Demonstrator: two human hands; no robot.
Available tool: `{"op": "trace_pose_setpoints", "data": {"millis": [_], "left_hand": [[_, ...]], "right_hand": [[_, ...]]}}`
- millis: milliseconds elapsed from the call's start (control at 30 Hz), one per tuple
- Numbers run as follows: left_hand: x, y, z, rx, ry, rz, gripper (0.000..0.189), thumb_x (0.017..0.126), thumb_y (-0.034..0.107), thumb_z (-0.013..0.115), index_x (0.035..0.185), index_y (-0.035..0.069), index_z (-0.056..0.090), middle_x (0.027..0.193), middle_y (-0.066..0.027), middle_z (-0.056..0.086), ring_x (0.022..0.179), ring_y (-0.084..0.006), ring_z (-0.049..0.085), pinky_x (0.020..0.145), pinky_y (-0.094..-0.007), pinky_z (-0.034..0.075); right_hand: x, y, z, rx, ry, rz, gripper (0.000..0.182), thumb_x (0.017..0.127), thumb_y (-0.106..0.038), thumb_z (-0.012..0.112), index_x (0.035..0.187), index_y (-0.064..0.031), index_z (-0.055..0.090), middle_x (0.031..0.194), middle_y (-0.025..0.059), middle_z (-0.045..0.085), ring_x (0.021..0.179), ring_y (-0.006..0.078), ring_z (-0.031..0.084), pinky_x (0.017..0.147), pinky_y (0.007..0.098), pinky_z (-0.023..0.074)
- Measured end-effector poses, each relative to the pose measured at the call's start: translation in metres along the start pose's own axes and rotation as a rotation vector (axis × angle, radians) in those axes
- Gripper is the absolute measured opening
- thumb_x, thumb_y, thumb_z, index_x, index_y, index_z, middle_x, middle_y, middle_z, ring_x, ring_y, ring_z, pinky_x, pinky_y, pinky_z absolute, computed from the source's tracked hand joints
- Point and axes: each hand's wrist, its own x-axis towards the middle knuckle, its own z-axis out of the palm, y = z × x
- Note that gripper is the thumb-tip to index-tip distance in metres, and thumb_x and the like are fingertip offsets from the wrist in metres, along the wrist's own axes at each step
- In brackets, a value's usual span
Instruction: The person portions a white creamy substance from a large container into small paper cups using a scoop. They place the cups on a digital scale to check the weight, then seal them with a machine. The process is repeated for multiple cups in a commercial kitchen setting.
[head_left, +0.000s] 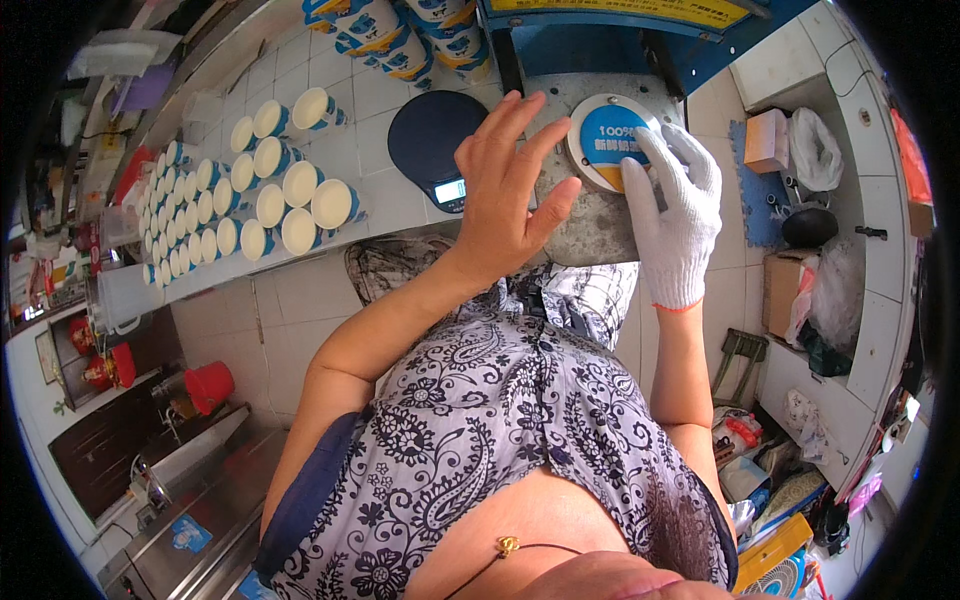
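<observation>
My bare left hand (510, 187) hovers with fingers spread beside a round dark kitchen scale (435, 142) with a lit display, between it and the metal plate of a blue machine (585, 54). On that plate (592, 232) lies a round blue-and-white printed lid (611, 139) inside a pale ring. My right hand (675, 195), in a white knitted glove, has its fingertips at the right side of the lid; whether it grips the lid or only touches it cannot be told. What lies under the lid is hidden.
Many open paper cups (334, 204) stand in rows on the white tiled counter (375, 169) at left. Stacked printed cups (390, 45) stand at the back beside the machine. Shelves at right hold a cardboard box (766, 141) and plastic bags. A red bucket (210, 386) is at lower left.
</observation>
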Motion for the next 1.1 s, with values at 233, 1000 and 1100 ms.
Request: {"op": "trace_pose_setpoints", "data": {"millis": [233,1000,1100], "left_hand": [[-0.012,-0.009,-0.006,-0.002,-0.045,0.0,0.065,0.095,0.051,0.065,0.143,0.008,0.055,0.156,-0.0193,0.043,0.147,-0.0377,0.035,0.116,-0.0513,0.022],[0.004,-0.05,0.009,0.165,0.104,0.048,0.147,0.059,0.066,0.092,0.163,0.013,0.003,0.166,-0.0355,-0.006,0.153,-0.0561,-0.01,0.114,-0.0722,0.001],[0.021,-0.065,0.015,0.22,0.149,-0.014,0.146,0.06,0.066,0.091,0.163,0.013,0.003,0.167,-0.0342,-0.007,0.154,-0.0551,-0.01,0.114,-0.0726,0.001]], "right_hand": [[-0.007,0.008,-0.015,0.071,0.055,0.005,0.033,0.091,-0.008,0.071,0.124,-0.0031,0.072,0.131,0.0195,0.063,0.123,0.0329,0.06,0.106,0.0434,0.0478],[-0.002,0.082,0.032,0.451,-0.132,0.099,0.134,0.071,-0.026,0.093,0.164,-0.0056,-0.002,0.17,0.0219,0.017,0.155,0.0335,0.027,0.124,0.0417,0.0317],[0.02,0.086,0.054,0.448,-0.096,0.139,0.129,0.073,-0.023,0.091,0.165,-0.0055,0.002,0.165,0.0242,0.028,0.15,0.0342,0.036,0.12,0.0408,0.0354]]}}
